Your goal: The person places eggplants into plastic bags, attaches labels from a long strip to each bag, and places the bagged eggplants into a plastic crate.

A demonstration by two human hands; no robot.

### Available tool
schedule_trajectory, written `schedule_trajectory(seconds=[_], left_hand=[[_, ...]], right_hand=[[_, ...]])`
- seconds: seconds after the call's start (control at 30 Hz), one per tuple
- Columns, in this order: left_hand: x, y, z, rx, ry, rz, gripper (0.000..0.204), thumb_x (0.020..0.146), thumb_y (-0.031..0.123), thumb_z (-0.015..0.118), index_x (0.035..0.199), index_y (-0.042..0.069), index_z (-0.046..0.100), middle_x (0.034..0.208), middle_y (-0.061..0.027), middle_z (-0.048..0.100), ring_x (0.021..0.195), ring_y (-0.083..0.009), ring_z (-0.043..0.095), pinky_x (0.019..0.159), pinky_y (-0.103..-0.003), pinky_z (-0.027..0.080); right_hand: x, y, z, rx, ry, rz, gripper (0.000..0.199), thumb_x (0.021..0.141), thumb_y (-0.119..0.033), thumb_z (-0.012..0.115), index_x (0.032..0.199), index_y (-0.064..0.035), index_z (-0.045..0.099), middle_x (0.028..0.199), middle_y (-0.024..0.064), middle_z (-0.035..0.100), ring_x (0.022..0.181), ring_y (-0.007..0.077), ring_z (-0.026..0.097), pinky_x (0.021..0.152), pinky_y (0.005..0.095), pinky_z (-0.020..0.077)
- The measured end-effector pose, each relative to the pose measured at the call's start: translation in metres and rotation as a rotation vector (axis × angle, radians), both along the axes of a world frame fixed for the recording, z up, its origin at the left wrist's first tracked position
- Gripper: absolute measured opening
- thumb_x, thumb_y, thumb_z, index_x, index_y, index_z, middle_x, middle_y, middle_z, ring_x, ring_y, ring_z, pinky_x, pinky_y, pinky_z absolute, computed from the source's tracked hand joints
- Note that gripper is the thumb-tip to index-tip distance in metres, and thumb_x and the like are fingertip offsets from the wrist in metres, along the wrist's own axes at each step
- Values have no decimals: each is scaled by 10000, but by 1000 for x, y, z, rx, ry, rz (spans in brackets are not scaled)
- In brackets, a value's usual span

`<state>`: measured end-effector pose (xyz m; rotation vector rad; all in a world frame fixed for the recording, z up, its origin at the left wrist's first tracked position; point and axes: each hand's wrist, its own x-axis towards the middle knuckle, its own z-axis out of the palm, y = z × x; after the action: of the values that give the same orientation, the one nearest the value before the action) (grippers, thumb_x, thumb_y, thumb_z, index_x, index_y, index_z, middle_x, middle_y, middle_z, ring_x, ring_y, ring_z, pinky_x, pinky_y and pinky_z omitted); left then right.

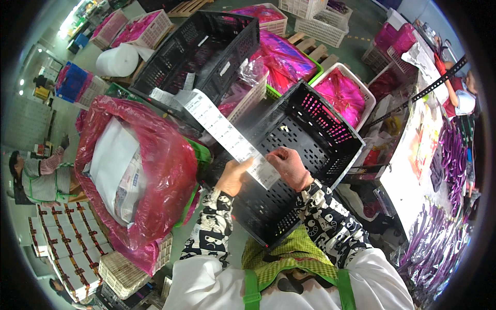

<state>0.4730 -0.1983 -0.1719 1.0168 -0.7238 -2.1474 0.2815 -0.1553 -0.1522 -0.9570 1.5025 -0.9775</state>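
A long white strip of printed labels (222, 130) stretches from the far black crate down to my hands. My left hand (235, 176) pinches the strip's left edge near its close end. In a pinkish glove, my right hand (290, 168) has its fingers closed at the strip's end, on the right edge. Below both hands is a black perforated plastic crate (276, 137) with a few small scraps on its floor. The strip's far end folds over the rim of a second black crate (201, 57), which holds small paper pieces.
To the left stands a big open pink plastic bag (170, 155) with white paper packets. Pink-bagged goods fill a white crate (368, 98) beyond. On the right, a white table (413, 181) bears long purple eggplants (452, 155). Co-workers (44, 178) are at both sides.
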Motion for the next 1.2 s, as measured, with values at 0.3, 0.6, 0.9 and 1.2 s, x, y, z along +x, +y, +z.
schedule_trajectory(seconds=[0.3,0.6,0.9,1.2], left_hand=[[-33,-24,1,-280,-377,-43,155,873,141,732,899,4,664,835,-36,654,738,-167,650,673,-325,530],[-68,6,-2,-50,155,-128,397,1007,296,571,1303,34,534,1154,-90,633,1007,-228,606,920,-380,488],[-167,33,35,-68,303,-244,347,1016,271,559,1339,145,542,1189,3,617,1031,-189,583,901,-387,488],[-357,203,114,-98,133,-600,259,995,303,596,1132,83,599,963,-66,668,830,-228,643,760,-399,508]], right_hand=[[-1,25,25,170,-244,-176,399,926,-265,664,1166,50,617,1005,99,654,852,140,610,704,287,514],[-58,114,37,117,404,413,233,827,-244,668,911,-27,676,856,160,690,841,334,673,746,425,529],[-193,413,7,712,583,741,317,776,-247,705,1038,-70,732,1033,162,716,1024,341,665,864,452,531],[-308,540,78,611,443,-116,497,753,-441,738,1057,-50,691,1054,194,679,1046,371,632,888,455,510]])
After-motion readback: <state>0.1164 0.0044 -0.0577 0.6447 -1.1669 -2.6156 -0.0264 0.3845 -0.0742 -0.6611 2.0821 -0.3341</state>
